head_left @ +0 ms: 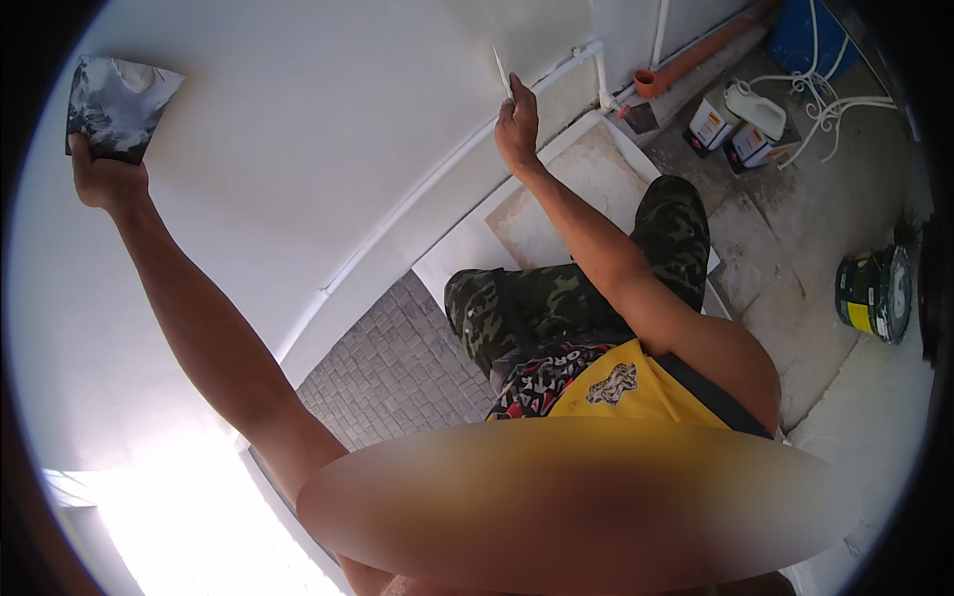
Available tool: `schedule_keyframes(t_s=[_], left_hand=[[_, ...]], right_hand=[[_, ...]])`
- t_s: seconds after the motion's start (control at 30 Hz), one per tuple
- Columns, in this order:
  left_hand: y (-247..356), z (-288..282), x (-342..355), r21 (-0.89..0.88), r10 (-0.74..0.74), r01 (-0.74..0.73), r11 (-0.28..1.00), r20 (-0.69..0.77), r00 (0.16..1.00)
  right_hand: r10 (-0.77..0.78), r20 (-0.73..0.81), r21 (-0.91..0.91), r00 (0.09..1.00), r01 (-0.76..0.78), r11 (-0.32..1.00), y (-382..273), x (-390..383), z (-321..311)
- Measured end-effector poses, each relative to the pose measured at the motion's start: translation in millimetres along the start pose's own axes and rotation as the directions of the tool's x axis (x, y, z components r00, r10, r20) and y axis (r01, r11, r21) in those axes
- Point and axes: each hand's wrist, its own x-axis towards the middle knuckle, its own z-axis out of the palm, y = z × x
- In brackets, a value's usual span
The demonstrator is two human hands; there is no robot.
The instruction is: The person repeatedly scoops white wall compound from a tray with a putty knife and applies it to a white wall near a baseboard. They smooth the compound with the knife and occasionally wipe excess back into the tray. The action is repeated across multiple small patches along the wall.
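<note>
At the far left, my left hand (pixel 107 181) is closed on the lower edge of a dark, square putty board (pixel 117 107). White putty is smeared over its face, with a thicker lump near the top. It is held up in front of the white wall (pixel 298 119). My right hand (pixel 519 127) is raised at upper centre, fingers closed around a putty knife (pixel 502 70). Its thin, pale blade points up, seen nearly edge-on beside the wall. The handle is mostly hidden by the fingers.
White pipe (pixel 397 214) runs along the wall. Below my right arm is a pale, stained platform (pixel 566 189). To the right are an orange pipe (pixel 686 65), metal cans (pixel 760 149) with a white jug (pixel 757 109), curled white metalwork (pixel 823 109) and a dark bucket (pixel 874 293).
</note>
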Motion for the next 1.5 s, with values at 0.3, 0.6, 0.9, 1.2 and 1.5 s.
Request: schedule_keyframes(t_s=[0.3, 0.6, 0.9, 1.2, 1.5], left_hand=[[0, 7, -3, -0.018, -0.005, 0.005, 1.000, 0.008, 1.000], [-5, -2, 6, 0.042, 0.076, -0.074, 0.996, -0.030, 0.997], [1, -1, -1, 0.024, -0.002, 0.002, 1.000, 0.018, 1.000], [0, -2, -1, 0.029, 0.048, -0.048, 0.998, -0.012, 0.999], [5, 4, -9, 0.034, 0.022, -0.022, 0.999, 0.004, 1.000]], right_hand=[[0.010, -0.258, -0.069, 0.966, -0.029, 0.997, 46, 102, -68], [-0.115, -0.143, -0.429, 0.983, 0.043, 0.902, 44, 160, -31], [-0.120, -0.091, -0.182, 0.989, 0.102, 0.978, -4, 50, -6], [-0.148, -0.173, -0.344, 0.974, 0.081, 0.935, 87, 170, -51], [-0.017, 0.096, -0.159, 0.995, 0.032, 0.987, 19, 25, -1]])
